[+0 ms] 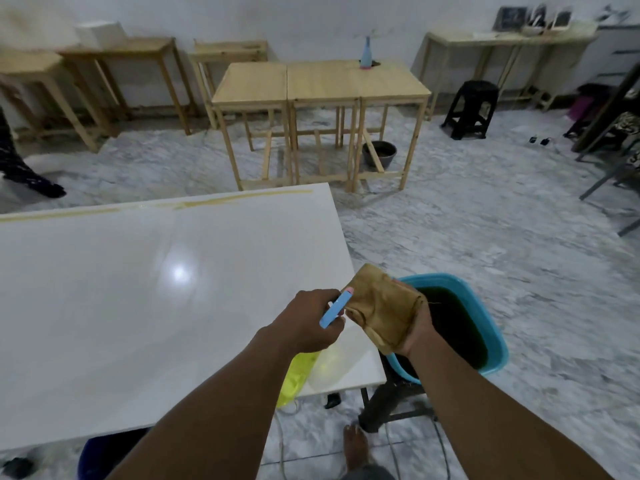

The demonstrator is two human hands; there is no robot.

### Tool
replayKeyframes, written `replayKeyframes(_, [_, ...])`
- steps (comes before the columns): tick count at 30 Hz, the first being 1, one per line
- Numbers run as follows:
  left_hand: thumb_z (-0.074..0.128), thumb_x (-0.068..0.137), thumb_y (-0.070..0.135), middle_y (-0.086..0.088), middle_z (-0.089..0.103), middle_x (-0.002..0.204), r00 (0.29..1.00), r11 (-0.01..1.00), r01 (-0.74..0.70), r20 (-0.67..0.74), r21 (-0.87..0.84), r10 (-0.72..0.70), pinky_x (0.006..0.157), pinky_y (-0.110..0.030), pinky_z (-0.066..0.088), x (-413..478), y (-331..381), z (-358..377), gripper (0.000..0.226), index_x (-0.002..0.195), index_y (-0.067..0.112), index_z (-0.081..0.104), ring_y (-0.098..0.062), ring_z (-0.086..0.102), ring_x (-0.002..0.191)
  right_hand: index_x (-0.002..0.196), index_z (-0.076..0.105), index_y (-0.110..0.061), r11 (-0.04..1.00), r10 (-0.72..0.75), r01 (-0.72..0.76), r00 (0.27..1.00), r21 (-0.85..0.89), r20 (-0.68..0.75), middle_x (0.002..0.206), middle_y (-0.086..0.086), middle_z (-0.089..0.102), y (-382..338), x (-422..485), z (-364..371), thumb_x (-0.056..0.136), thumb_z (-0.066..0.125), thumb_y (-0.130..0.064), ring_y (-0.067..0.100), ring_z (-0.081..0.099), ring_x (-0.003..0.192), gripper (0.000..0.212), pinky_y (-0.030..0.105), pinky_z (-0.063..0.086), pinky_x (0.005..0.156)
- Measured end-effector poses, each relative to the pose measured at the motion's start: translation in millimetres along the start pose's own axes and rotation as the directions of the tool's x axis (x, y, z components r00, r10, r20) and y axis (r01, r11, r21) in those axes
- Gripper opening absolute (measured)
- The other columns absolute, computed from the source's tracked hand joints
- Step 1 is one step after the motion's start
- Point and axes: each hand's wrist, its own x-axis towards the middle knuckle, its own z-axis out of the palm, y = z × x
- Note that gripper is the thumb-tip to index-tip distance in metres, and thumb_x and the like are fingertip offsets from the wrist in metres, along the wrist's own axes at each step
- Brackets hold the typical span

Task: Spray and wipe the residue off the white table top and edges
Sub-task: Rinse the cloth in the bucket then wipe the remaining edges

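- The left hand (311, 320) was closed round the blue trigger head of a clear plastic spray bottle (336, 308), over the white table top (138, 289) near its right edge; the bottle's body hung below, yellow liquid inside.
- The right hand (414, 327), palm up just off that edge, had its fingers curled under a folded tan cloth (382, 306), above a blue plastic basin (491, 327) of dark water.
- The nozzle faced the cloth: likely a wetting step, with wiping next.
- Yellowish residue (214, 201) streaked the table's far edge, calling for a long reach.
- No legible writing appeared.
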Motion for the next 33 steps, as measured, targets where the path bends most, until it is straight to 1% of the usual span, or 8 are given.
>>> replayKeyframes(5, [0.064, 0.097, 0.031, -0.004, 0.07, 0.089, 0.997, 0.995, -0.003, 0.076, 0.102, -0.005, 0.078, -0.045, 0.063, 29, -4, -2, 0.017, 0.112, 0.023, 0.065, -0.023, 0.07, 0.072, 0.12, 0.068, -0.009, 0.964, 0.258, -0.264, 0.961, 0.046, 0.104, 0.105, 0.015, 0.069, -23, 14, 30, 0.086, 0.058, -0.054, 0.03, 0.065, 0.098, 0.057, 0.041, 0.047, 0.103])
replayKeyframes(9, [0.063, 0.098, 0.029, -0.002, 0.068, 0.083, 1.0, 0.995, 0.012, 0.021, 0.1, -0.014, 0.076, -0.043, 0.062, 74, -11, -16, 0.008, 0.103, 0.023, 0.063, -0.022, 0.07, 0.069, 0.111, 0.075, -0.006, 0.971, 0.237, -0.231, 0.967, -0.062, 0.094, 0.107, 0.017, 0.072, -45, 58, 53, 0.076, 0.066, -0.06, 0.032, 0.064, 0.101, 0.065, 0.042, 0.044, 0.106])
replayKeyframes(13, [0.064, 0.094, 0.025, -0.006, 0.07, 0.082, 0.988, 0.998, 0.049, -0.151, 0.04, -0.042, 0.072, -0.05, 0.059, 143, -32, -44, 0.01, 0.096, 0.016, 0.059, -0.027, 0.069, 0.065, 0.09, 0.073, -0.004, 0.973, 0.195, -0.182, 0.977, -0.14, 0.087, 0.082, 0.018, 0.071, -84, 129, 98, 0.088, 0.056, -0.045, 0.031, 0.065, 0.072, 0.045, 0.036, 0.051, 0.075])
replayKeyframes(18, [0.066, 0.095, 0.022, -0.005, 0.07, 0.089, 0.895, 0.998, 0.047, -0.442, -0.04, -0.06, 0.072, -0.049, 0.058, 229, -54, -73, 0.016, 0.109, 0.014, 0.063, -0.029, 0.068, 0.073, 0.089, 0.069, -0.01, 0.854, 0.007, -0.062, 0.994, -0.516, -0.107, 0.078, 0.015, 0.066, -125, 245, 154, 0.082, 0.055, -0.029, 0.026, 0.058, 0.062, 0.025, 0.033, 0.045, 0.059])
replayKeyframes(24, [0.061, 0.094, 0.031, -0.005, 0.066, 0.084, 0.767, 0.994, 0.039, -0.634, -0.101, -0.094, 0.068, -0.052, 0.057, 306, -87, -89, 0.023, 0.11, 0.015, 0.062, -0.029, 0.07, 0.069, 0.125, 0.055, -0.02, 0.314, -0.418, 0.327, 0.891, -0.891, 0.18, 0.109, 0.009, 0.061, -140, 382, 210, 0.097, 0.046, -0.028, 0.027, 0.058, 0.092, 0.031, 0.035, 0.044, 0.072])
replayKeyframes(27, [0.062, 0.094, 0.028, -0.005, 0.067, 0.085, 0.722, 0.996, 0.046, -0.687, -0.074, -0.084, 0.067, -0.044, 0.058, 327, -101, -89, 0.025, 0.111, 0.01, 0.066, -0.025, 0.066, 0.071, 0.144, 0.043, -0.019, 0.093, -0.352, 0.381, 0.877, -0.92, 0.328, 0.145, 0.016, 0.043, -112, 448, 220, 0.098, 0.047, -0.028, 0.036, 0.046, 0.128, 0.047, 0.044, 0.044, 0.098])
replayKeyframes(29, [0.061, 0.094, 0.03, -0.004, 0.068, 0.088, 0.719, 0.994, 0.046, -0.688, -0.094, -0.098, 0.069, -0.041, 0.06, 339, -109, -89, 0.027, 0.11, 0.009, 0.065, -0.023, 0.069, 0.073, 0.153, 0.029, -0.02, -0.114, -0.243, 0.352, 0.897, -0.929, 0.37, 0.162, 0.02, 0.015, -88, 479, 216, 0.1, 0.044, -0.036, 0.041, 0.014, 0.148, 0.058, 0.049, 0.02, 0.12])
replayKeyframes(33, [0.059, 0.096, 0.033, -0.004, 0.067, 0.087, 0.705, 0.988, 0.036, -0.697, -0.149, -0.131, 0.07, -0.048, 0.062, 363, -129, -93, 0.024, 0.106, 0.011, 0.063, -0.028, 0.072, 0.074, 0.154, 0.025, -0.019, -0.417, -0.331, 0.304, 0.827, -0.856, 0.455, 0.162, 0.026, 0.013, -56, 515, 208, 0.095, 0.025, -0.058, 0.046, 0.007, 0.15, 0.07, 0.055, 0.012, 0.122])
